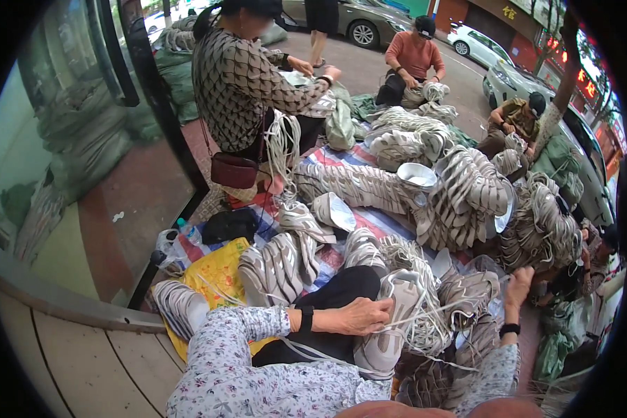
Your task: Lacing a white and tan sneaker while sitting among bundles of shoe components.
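Head view: looking down on beige-and-white sneaker upper [380, 354], beside black-trousered knee [338, 291], toe pointing down the frame.
Left hand [366, 317]: fingertips pinching white shoelace [405, 322] over the upper.
Right hand [519, 284]: raised, well apart to the right, fingers curled closed; cannot tell whether around a lace end.
Lace bundle [426, 336]: likely to snag or knot from a hard pull.
Stacked uppers [275, 270]: could topple if nudged by the knee.
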